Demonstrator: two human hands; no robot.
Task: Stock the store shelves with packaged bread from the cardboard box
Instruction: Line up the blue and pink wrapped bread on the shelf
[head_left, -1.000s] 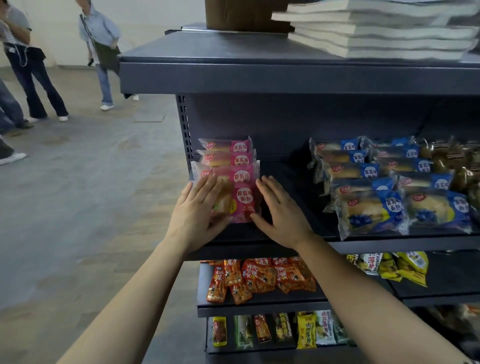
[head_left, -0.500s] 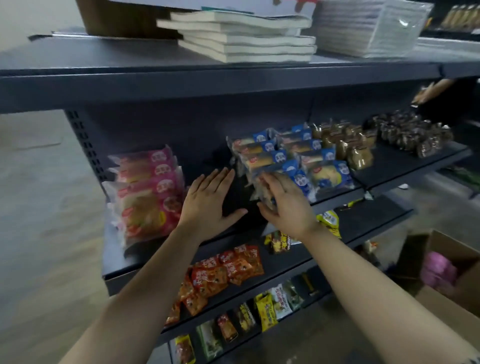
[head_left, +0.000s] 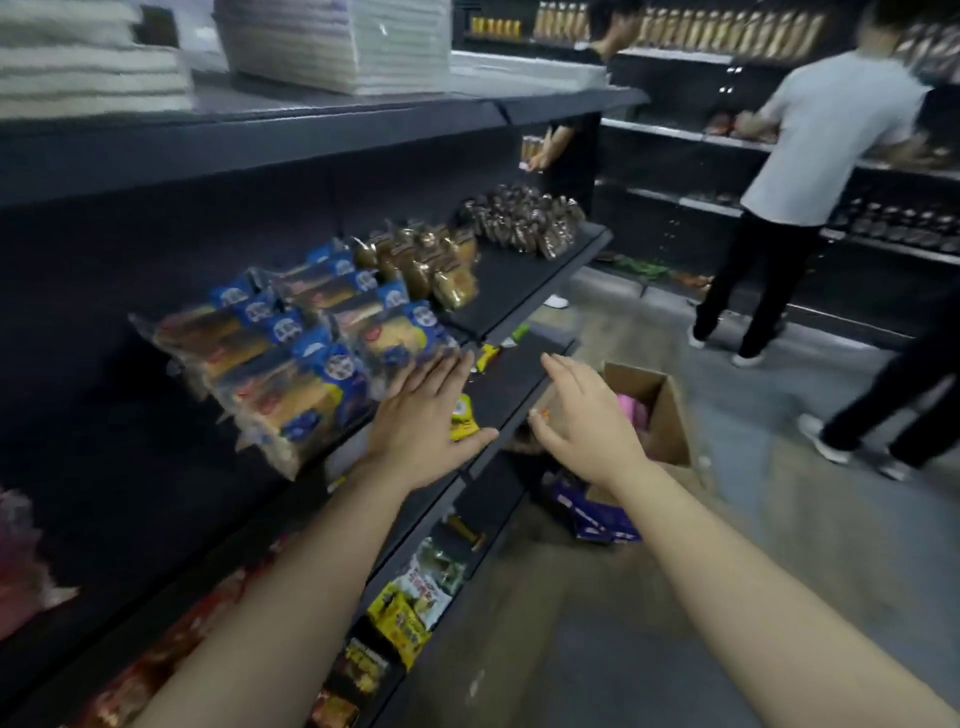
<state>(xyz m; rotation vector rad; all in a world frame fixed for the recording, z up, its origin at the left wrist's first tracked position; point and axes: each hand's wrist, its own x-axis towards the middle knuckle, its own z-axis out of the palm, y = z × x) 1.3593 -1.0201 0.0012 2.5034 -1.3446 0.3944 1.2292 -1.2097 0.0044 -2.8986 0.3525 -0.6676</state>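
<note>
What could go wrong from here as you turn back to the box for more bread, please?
1. The blue bread packs overhang the shelf edge; the left hand, open beside them, might knock the front ones off.
2. The box sits low on the floor beyond the empty right hand, with a purple carton beside it, a possible trip.
3. Other people work in the aisle, so a quick turn may cause a bump.

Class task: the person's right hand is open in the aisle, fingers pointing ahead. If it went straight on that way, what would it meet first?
Probably the open cardboard box on the floor: the right hand points forward and slightly down toward it, with nothing visible between. Depth is unclear in this blurred view.
</note>
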